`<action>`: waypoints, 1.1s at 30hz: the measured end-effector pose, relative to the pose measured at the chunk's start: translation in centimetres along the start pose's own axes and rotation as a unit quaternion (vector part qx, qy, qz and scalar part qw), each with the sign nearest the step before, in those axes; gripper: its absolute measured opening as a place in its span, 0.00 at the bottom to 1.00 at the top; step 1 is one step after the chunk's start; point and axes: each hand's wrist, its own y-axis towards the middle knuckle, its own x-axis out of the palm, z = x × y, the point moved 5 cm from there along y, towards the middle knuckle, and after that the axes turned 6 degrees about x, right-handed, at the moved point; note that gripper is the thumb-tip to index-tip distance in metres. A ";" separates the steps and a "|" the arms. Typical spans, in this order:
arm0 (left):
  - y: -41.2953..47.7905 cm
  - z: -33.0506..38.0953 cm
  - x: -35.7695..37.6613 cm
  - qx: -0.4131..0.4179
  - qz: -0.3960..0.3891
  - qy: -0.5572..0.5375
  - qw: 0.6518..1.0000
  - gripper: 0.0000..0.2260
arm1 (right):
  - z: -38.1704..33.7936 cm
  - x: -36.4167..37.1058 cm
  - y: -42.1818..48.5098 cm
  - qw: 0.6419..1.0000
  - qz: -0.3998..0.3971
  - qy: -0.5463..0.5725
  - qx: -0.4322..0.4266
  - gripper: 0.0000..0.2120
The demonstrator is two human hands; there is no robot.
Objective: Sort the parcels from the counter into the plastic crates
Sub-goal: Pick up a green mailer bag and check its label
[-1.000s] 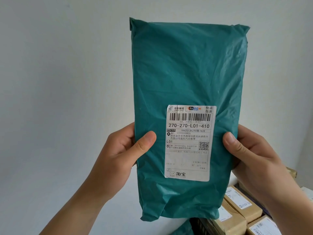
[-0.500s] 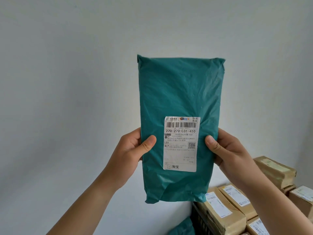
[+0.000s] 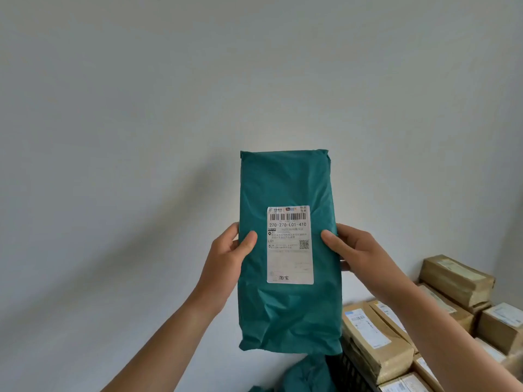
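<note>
Gripping the green parcel (image 3: 285,179) upright, left hand (image 3: 226,258) and right hand (image 3: 359,256) pinch its side edges.

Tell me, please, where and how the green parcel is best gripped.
Take the green parcel by its two long side edges, at label height, one hand from each side, as the left hand and right hand do: thumbs on the front, fingers behind. It is tall, flat and soft; this probably limits sagging.

Teal labelled parcel (image 3: 285,179), upright, held aloft
</note>
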 end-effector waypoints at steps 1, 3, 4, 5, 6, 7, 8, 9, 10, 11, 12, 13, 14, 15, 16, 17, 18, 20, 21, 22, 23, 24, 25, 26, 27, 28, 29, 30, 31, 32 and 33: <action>-0.1 -0.4 -0.5 -0.008 0.021 -0.005 1.000 0.10 | -0.1 0.2 -0.2 1.000 0.018 -0.018 -0.011 0.18; -0.2 -1.5 -1.4 -0.031 0.053 -0.015 0.998 0.11 | 0.1 -0.1 -0.9 0.996 0.073 -0.045 -0.037 0.13; -0.3 -2.3 -1.5 -0.049 0.057 -0.018 0.997 0.12 | 0.4 -0.4 -1.6 0.991 0.104 -0.070 -0.053 0.10; -0.5 -3.1 -1.3 -0.070 0.052 -0.021 0.996 0.12 | 0.8 -1.0 -2.4 0.981 0.135 -0.117 -0.074 0.11; -0.7 -4.0 -0.7 -0.091 0.036 -0.025 0.995 0.13 | 0.9 -1.4 -3.5 0.965 0.161 -0.181 -0.100 0.17; -1.0 -4.8 0.1 -0.111 0.014 -0.028 0.993 0.13 | 1.0 -1.8 -4.6 0.941 0.178 -0.258 -0.125 0.24; -1.4 -5.7 1.2 -0.131 -0.013 -0.030 0.991 0.13 | 1.1 -2.2 -5.7 0.910 0.188 -0.338 -0.147 0.29; -1.8 -6.5 2.4 -0.149 -0.038 -0.028 0.988 0.13 | 1.5 -2.7 -6.7 0.870 0.189 -0.422 -0.171 0.33; -2.2 -7.0 3.5 -0.162 -0.062 -0.026 0.985 0.14 | 1.7 -3.0 -7.4 0.823 0.178 -0.501 -0.199 0.35; -2.5 -7.4 5.2 -0.174 -0.088 -0.023 0.981 0.14 | 2.2 -3.7 -8.2 0.779 0.162 -0.565 -0.218 0.36; -2.9 -7.8 6.9 -0.185 -0.118 -0.015 0.975 0.14 | 2.7 -4.6 -8.9 0.750 0.140 -0.605 -0.225 0.37; -3.2 -8.1 8.8 -0.190 -0.151 -0.002 0.970 0.14 | 3.3 -5.6 -9.7 0.738 0.116 -0.623 -0.229 0.37; -3.4 -8.3 10.6 -0.191 -0.180 0.009 0.965 0.14 | 3.8 -6.8 -10.5 0.739 0.093 -0.625 -0.235 0.36; -3.7 -8.4 12.5 -0.188 -0.205 0.017 0.960 0.14 | 4.4 -8.1 -11.4 0.748 0.078 -0.613 -0.243 0.33; -4.0 -8.5 14.3 -0.184 -0.224 0.020 0.957 0.13 | 4.9 -9.6 -12.4 0.756 0.072 -0.598 -0.254 0.29; -4.2 -8.7 16.1 -0.180 -0.237 0.018 0.955 0.12 | 5.4 -11.1 -13.4 0.761 0.075 -0.587 -0.266 0.25; -4.3 -9.0 17.8 -0.178 -0.249 0.012 0.952 0.12 | 6.1 -12.8 -14.4 0.764 0.084 -0.581 -0.268 0.22; -4.7 -10.1 21.6 -0.187 -0.280 -0.006 0.941 0.14 | 7.7 -16.6 -16.3 0.771 0.103 -0.575 -0.256 0.22; -4.9 -10.7 23.5 -0.195 -0.299 -0.009 0.934 0.17 | 8.6 -18.6 -17.3 0.774 0.111 -0.571 -0.248 0.22; -5.1 -11.4 25.4 -0.198 -0.317 -0.002 0.928 0.21 | 9.5 -20.7 -18.5 0.777 0.118 -0.569 -0.241 0.23; -5.2 -12.0 27.5 -0.189 -0.336 0.019 0.922 0.24 | 10.5 -23.0 -19.6 0.780 0.123 -0.567 -0.233 0.22; -5.5 -12.7 29.7 -0.178 -0.353 0.038 0.918 0.26 | 11.6 -25.2 -20.8 0.783 0.127 -0.565 -0.225 0.22; -5.8 -13.3 31.9 -0.168 -0.365 0.053 0.914 0.28 | 12.6 -27.5 -21.9 0.786 0.130 -0.565 -0.214 0.21; -6.2 -13.9 34.2 -0.166 -0.370 0.058 0.912 0.28 | 13.8 -29.5 -23.1 0.788 0.127 -0.567 -0.201 0.21; -6.6 -14.8 36.4 -0.167 -0.373 0.061 0.911 0.28 | 14.9 -31.5 -24.1 0.789 0.121 -0.572 -0.189 0.22; -7.1 -15.6 38.5 -0.169 -0.380 0.064 0.907 0.27 | 16.1 -33.2 -25.1 0.790 0.114 -0.576 -0.176 0.22; -7.5 -16.5 40.5 -0.160 -0.392 0.083 0.902 0.24 | 17.2 -34.9 -26.0 0.791 0.107 -0.580 -0.165 0.23; -7.6 -17.6 42.2 -0.141 -0.397 0.117 0.899 0.21 | 18.2 -36.5 -26.8 0.792 0.101 -0.582 -0.154 0.24; -7.7 -18.6 43.6 -0.117 -0.391 0.168 0.897 0.18 | 19.1 -38.0 -27.3 0.795 0.094 -0.583 -0.141 0.25; -7.4 -19.6 44.6 -0.097 -0.370 0.222 0.897 0.13 | 20.0 -39.5 -27.8 0.796 0.089 -0.584 -0.129 0.26; -7.1 -20.3 45.4 -0.079 -0.346 0.266 0.896 0.09 | 20.7 -40.9 -28.1 0.798 0.087 -0.585 -0.116 0.27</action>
